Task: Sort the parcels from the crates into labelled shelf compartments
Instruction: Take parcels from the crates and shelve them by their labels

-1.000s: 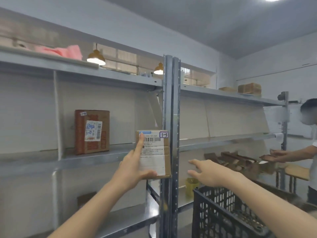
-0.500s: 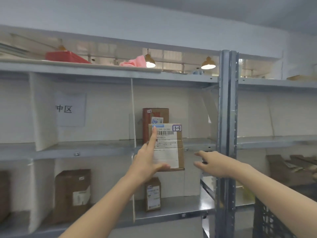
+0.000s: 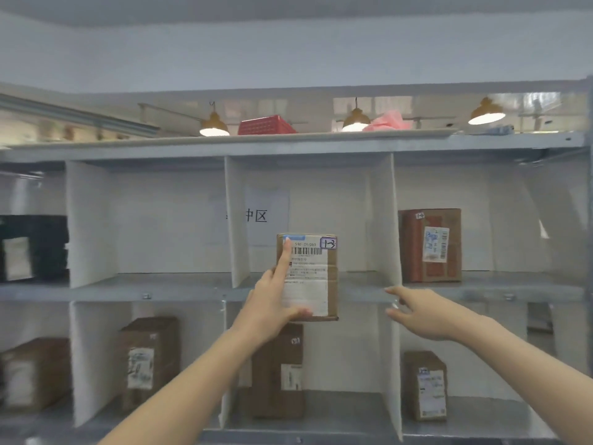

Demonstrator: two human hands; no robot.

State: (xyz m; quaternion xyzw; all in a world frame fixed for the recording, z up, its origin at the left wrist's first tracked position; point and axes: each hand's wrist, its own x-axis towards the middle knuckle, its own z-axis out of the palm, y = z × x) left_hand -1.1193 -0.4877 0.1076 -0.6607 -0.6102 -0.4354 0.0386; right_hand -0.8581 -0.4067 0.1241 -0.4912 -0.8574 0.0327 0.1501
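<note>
- A small cardboard parcel (image 3: 313, 281) is held upright in the air by the left hand (image 3: 268, 308). It is in front of the shelf (image 3: 160, 292) and not yet set on any board, and its lower edge hangs below the middle board's front edge.
- The parcel is pinched between the thumb, curled under its bottom edge, and the forefinger, laid straight up its printed face. The other fingers are hidden behind the box.
- The right hand (image 3: 417, 313) is stretched out beside the parcel and apart from it, with fingers straight and slightly spread and nothing held.
- A handwritten tag (image 3: 329, 243) at the parcel's top right corner appears to read 1-3. It should be matched against a compartment's label before anything is put down.
- A paper sign (image 3: 266, 216) is fixed to the back wall of the compartment just behind the parcel. Whether it answers to the tag cannot be judged from here.
- The parcel should be raised above the board's edge and then slid in to the right of the white divider (image 3: 236, 220). Its label should be kept outward, as on the reddish parcel (image 3: 430, 245) in the next compartment to the right.
- The free hand could be brought to the parcel's right side, since a thumb-and-finger hold is likely to let such a box tip.
</note>
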